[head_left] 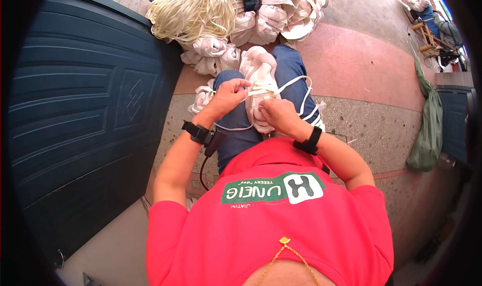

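A white sneaker (259,67) lies on my lap between my knees in blue jeans, toe pointing away from me. A white shoelace (296,82) loops out from it over my right thigh. My left hand (228,94) pinches the lace at the shoe's left side. My right hand (278,114) presses on the shoe's near end, fingers closed around the lace there. Both wrists wear black bands, and a black cable hangs from the left one.
A pile of white sneakers (273,17) and a bundle of cream laces (191,10) lie ahead on the floor. A dark blue panelled door (85,110) stands at my left. A green sack (427,130) sits at the right, with a wooden stool (427,35) far behind.
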